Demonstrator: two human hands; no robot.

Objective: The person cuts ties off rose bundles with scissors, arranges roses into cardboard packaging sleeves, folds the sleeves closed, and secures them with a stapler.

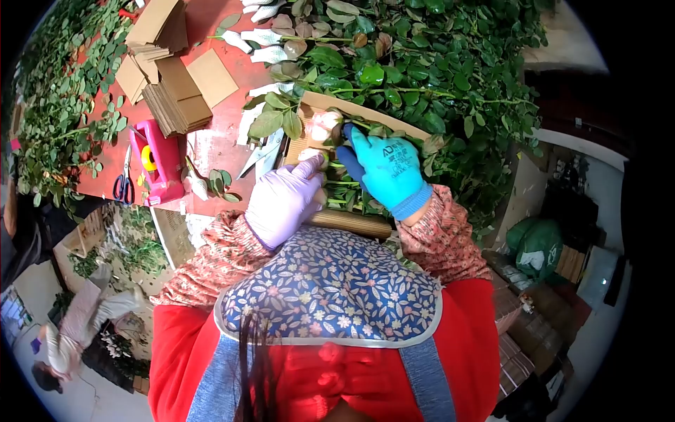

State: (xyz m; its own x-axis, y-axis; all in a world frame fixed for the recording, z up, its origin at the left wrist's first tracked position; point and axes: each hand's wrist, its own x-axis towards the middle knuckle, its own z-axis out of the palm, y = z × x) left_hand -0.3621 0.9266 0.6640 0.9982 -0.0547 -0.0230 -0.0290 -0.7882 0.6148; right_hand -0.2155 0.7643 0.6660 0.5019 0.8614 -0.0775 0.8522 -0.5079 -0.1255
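Observation:
Pale roses (325, 126) with green stems lie on a sheet of corrugated cardboard (301, 135) at the table's near edge. My left hand (281, 199), in a thin lilac glove, is closed at the flower heads on the left side of the bundle; its fingers press around a pale bloom. My right hand (389, 169), in a turquoise and dark blue work glove, lies over the stems just right of the blooms. Its thumb and forefinger are apart, pointing left, and the other fingers are partly hidden. A rolled cardboard edge (351, 224) runs below the stems.
Leafy rose stems (422, 63) cover the table's back right. On the red table (219, 133) lie stacked cardboard pieces (177, 98), a pink tape dispenser (163, 165), dark-handled scissors (124, 184) and a metal tool (266, 156). Another person (81, 327) is at the lower left.

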